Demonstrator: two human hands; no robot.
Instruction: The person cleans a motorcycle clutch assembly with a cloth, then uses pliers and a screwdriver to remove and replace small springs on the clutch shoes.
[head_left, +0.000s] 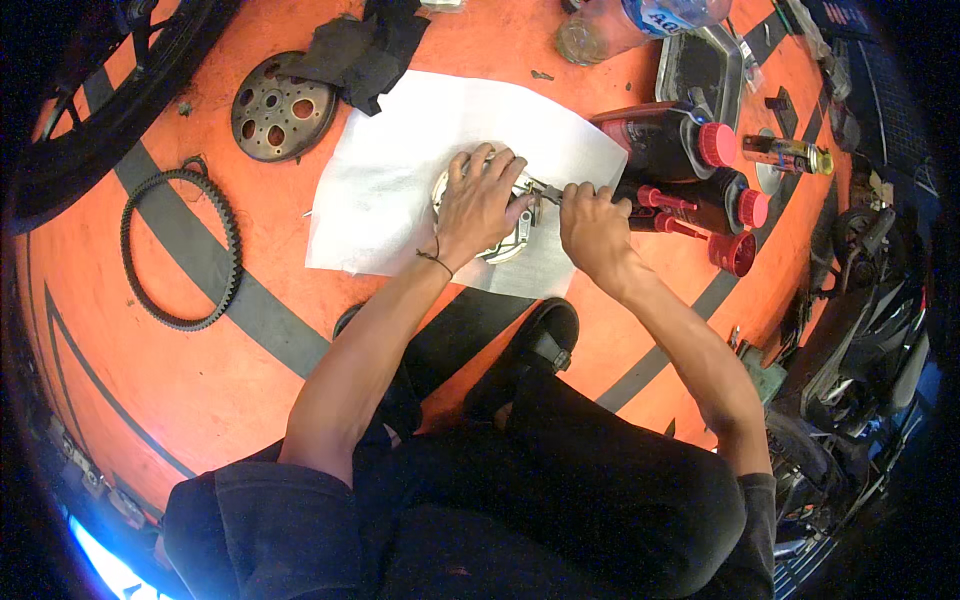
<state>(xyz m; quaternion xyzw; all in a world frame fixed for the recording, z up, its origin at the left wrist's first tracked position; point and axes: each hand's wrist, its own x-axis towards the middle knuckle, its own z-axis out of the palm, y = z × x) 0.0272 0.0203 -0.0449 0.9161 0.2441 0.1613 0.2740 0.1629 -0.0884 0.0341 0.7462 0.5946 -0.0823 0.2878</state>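
A round, pale metal clutch shoe assembly lies on a white sheet in front of me. My left hand is spread over it, fingers bent over the far part and thumb toward its right side, holding it down. Much of the assembly is hidden under that hand. At its right edge my right hand is closed around a hand tool. Only the tool's slim metal end shows, meeting the assembly; its handle is covered by my fingers, so its exact kind is unclear.
Left of the sheet lie a toothed drive belt, a holed clutch bell and black cloth. Black bottles with red caps stand close to my right hand. Farther back are a metal tray, clear bottle and spray can.
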